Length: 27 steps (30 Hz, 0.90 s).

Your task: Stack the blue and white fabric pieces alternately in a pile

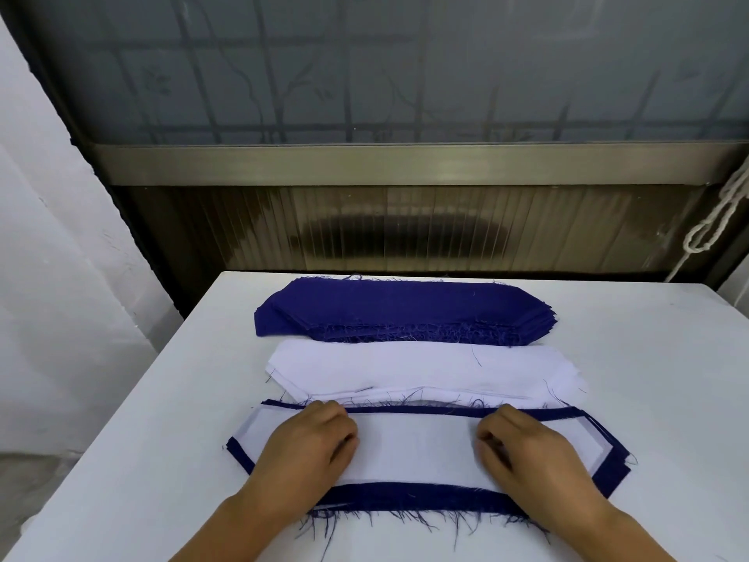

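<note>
A stack of blue fabric pieces [405,310] lies at the far side of the white table [648,358]. In front of it sits a stack of white fabric pieces [421,371]. Nearest me is the mixed pile [413,496], with blue edges showing around a white piece [417,444] on top. My left hand [308,444] rests on the left part of that white piece, fingers bent, fingertips on the cloth. Over on the right part, my right hand [527,448] does the same. Neither hand lifts any fabric.
The table's far edge meets a metal window frame [405,164] with frosted glass. A white wall [60,277] stands to the left and a knotted white cord [713,221] hangs at the right. Loose blue threads [324,529] trail from the pile's near edge.
</note>
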Each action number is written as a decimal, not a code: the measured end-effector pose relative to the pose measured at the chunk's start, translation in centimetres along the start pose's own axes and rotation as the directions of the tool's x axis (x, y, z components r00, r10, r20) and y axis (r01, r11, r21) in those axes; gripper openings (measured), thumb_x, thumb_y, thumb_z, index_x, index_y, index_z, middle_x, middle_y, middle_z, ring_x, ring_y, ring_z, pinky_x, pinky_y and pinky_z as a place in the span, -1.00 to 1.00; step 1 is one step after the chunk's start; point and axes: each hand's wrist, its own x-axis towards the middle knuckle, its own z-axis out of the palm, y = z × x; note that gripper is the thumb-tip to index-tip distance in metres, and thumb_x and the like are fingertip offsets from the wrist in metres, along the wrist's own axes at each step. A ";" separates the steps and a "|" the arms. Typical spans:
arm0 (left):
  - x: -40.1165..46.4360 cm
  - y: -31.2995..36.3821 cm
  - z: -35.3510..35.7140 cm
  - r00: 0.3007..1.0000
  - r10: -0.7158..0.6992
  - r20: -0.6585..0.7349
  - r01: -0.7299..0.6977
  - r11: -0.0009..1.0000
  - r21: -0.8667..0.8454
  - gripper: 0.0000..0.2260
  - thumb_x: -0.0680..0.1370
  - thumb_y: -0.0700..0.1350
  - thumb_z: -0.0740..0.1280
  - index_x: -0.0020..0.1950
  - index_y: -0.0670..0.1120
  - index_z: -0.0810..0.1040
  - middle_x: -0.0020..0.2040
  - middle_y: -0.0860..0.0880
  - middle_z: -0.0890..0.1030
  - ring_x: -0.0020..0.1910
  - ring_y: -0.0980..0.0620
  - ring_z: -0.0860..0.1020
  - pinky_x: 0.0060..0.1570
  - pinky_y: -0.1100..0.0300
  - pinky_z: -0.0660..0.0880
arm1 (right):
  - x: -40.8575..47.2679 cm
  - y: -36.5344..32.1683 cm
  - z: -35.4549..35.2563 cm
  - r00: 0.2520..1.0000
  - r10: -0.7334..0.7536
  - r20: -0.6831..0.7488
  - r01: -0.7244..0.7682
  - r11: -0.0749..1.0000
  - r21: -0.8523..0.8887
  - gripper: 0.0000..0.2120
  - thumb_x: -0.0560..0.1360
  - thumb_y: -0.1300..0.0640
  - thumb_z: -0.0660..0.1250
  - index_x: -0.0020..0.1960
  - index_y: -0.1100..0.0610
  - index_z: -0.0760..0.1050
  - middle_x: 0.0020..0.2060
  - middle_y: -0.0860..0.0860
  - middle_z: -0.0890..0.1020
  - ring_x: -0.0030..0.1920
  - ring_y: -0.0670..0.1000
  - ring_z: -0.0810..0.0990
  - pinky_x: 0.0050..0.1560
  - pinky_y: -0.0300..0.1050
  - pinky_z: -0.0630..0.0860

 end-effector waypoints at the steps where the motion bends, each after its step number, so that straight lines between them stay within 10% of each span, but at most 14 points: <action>1: -0.2 -0.4 -0.1 1.000 -0.029 0.006 0.029 1.000 0.007 -0.89 0.47 -0.15 0.46 -0.17 0.01 0.57 -0.18 0.17 0.48 -0.23 0.19 0.44 -0.29 0.33 0.44 | -0.2 0.4 0.0 1.000 0.027 0.001 -0.027 1.000 -0.007 -0.88 0.44 0.18 0.46 -0.20 0.04 0.53 -0.30 -0.13 0.50 -0.37 -0.10 0.47 -0.42 -0.14 0.47; 7: -2.2 -3.8 -1.7 0.987 -0.146 -0.068 0.150 0.987 0.057 -0.86 0.49 -0.01 0.25 -0.22 0.00 0.54 -0.25 0.16 0.45 -0.29 0.15 0.44 -0.38 0.24 0.45 | -1.4 3.3 -1.6 0.979 0.195 -0.063 -0.195 0.981 0.002 -0.76 0.35 0.26 0.50 -0.28 0.00 0.49 -0.38 -0.17 0.47 -0.42 -0.11 0.42 -0.47 -0.14 0.46; 13: 0.1 -5.0 -2.0 0.977 -0.190 -0.095 0.201 0.972 0.122 -0.82 0.34 -0.22 0.54 -0.25 -0.02 0.57 -0.30 0.14 0.49 -0.37 0.15 0.46 -0.45 0.26 0.43 | 0.5 5.1 -1.9 0.959 0.277 -0.052 -0.280 0.958 -0.056 -0.75 0.36 0.20 0.49 -0.30 -0.04 0.45 -0.40 -0.15 0.47 -0.45 -0.11 0.43 -0.47 -0.13 0.45; 20: 8.6 -4.3 0.4 0.975 -0.080 -0.209 0.113 0.982 0.150 -0.77 0.43 -0.22 0.50 0.08 -0.10 0.65 0.02 0.01 0.65 -0.05 -0.03 0.62 -0.07 0.11 0.56 | 8.2 5.5 0.2 0.974 0.192 -0.124 -0.190 0.981 0.028 -0.81 0.51 0.20 0.36 0.12 0.07 0.56 0.02 -0.10 0.58 0.01 -0.02 0.55 0.00 -0.16 0.47; 27: 13.0 -6.4 3.5 0.977 -0.177 -0.120 0.193 0.970 0.145 -0.63 0.64 -0.02 0.21 0.44 -0.03 0.42 0.44 0.03 0.41 0.44 0.04 0.33 0.44 0.16 0.18 | 13.1 7.0 2.4 0.969 0.237 -0.067 -0.230 0.968 0.096 -0.66 0.57 0.18 0.28 0.34 0.08 0.46 0.27 -0.04 0.54 0.26 -0.01 0.49 0.27 -0.15 0.42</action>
